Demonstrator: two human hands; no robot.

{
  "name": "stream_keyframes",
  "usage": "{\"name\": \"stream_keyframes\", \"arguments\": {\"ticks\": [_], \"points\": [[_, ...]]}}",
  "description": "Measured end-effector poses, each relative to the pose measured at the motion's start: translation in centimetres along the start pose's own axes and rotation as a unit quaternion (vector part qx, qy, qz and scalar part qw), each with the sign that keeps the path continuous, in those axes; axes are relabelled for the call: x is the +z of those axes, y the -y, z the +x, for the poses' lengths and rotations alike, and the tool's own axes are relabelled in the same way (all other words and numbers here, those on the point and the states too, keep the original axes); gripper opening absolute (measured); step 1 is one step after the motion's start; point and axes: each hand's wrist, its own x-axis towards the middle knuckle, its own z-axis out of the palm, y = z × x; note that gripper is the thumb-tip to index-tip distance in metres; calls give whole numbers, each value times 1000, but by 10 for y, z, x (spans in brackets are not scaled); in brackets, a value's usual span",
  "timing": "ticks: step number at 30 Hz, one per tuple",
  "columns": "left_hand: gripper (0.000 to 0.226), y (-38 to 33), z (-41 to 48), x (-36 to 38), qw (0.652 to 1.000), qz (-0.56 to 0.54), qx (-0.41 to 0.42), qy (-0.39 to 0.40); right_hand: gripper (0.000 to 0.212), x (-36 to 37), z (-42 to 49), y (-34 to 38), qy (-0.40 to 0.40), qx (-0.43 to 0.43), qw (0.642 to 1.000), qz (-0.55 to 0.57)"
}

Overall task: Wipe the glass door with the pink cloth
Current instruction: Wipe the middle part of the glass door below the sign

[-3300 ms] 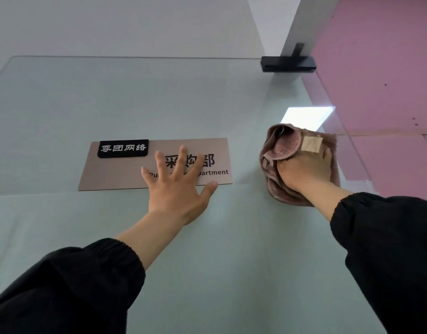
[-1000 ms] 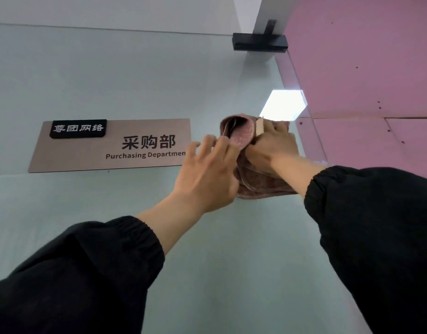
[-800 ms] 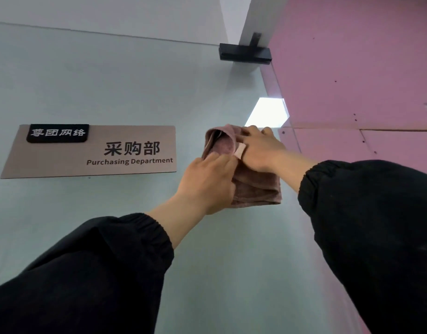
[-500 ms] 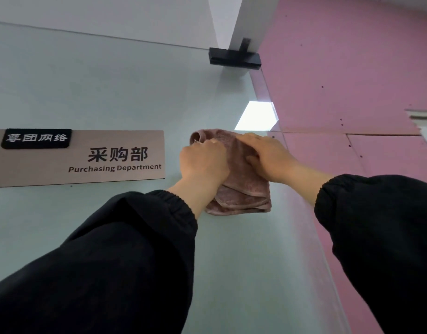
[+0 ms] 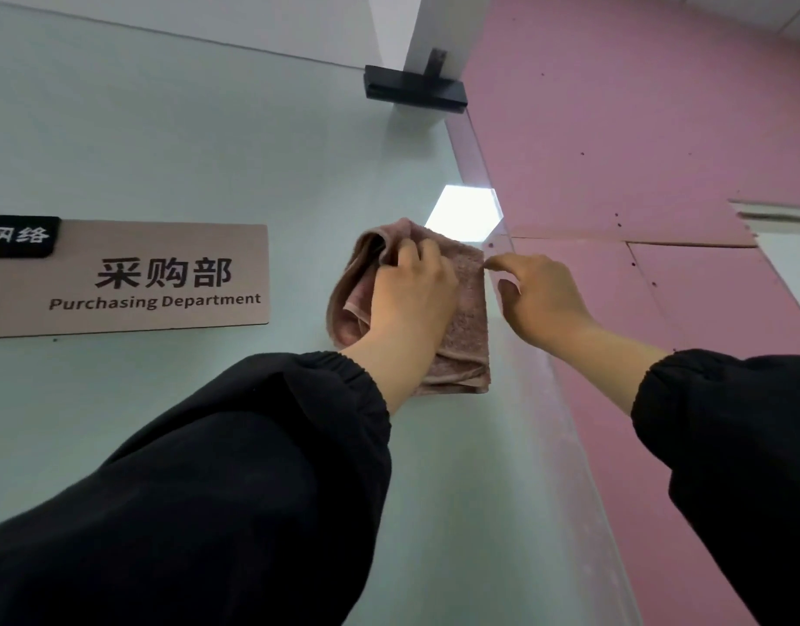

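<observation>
The pink cloth sits folded into a thick pad flat against the glass door, just right of the frame's centre and close to the door's right edge. The left hand lies over the pad's middle and holds it to the glass, its fingers curled over the rolled fold at the cloth's upper left. The right hand is just beside the cloth on the right, loosely spread and gripping nothing. Its forefinger reaches toward the cloth's upper right corner (whether it actually touches the fabric, I cannot tell from here). Both arms come up from the bottom of the frame in black sleeves with gathered cuffs.

To the left of the cloth, a tan sign reading "Purchasing Department" under Chinese characters is fixed to the glass, with a small black label at its upper left corner. Just above the cloth a bright patch of reflected light shows on the pane. At the top centre a black metal clamp grips the door's top corner. A pink wall fills the right of the frame.
</observation>
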Motion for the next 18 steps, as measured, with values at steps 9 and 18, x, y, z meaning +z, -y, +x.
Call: {"name": "stream_keyframes", "arguments": {"ticks": [9,18], "points": [[44,-30,11,13,999,-6,-48,-19,39,-5,18,-23,-15,-4,998,55],[52,-12,1,30,991,-108,-81,-12,49,-3,28,-20,78,-71,992,64]]}}
